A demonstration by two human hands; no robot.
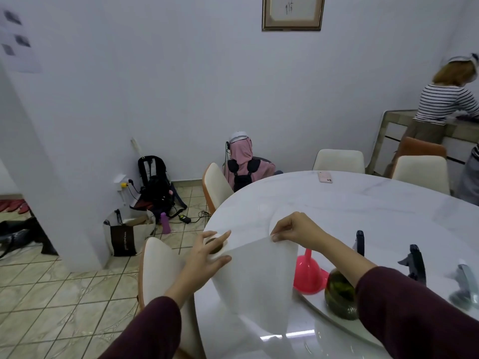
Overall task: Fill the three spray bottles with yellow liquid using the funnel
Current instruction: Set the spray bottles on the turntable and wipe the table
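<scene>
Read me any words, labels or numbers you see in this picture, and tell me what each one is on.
No text here is readable.
Framed picture on the wall: dark handwritten strokes, illegible.
Papers on the left wall: blurred.
Dark bag on the floor: small pale print, too small to read.

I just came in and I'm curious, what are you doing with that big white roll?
The person is pulling a sheet off a paper towel roll standing on the white table. The left hand steadies the roll's top, and the right hand pinches the loose edge. The pink funnel sits upside down on the table, untouched. Spray bottle tops show on the right; no one is filling them at this moment.
</scene>
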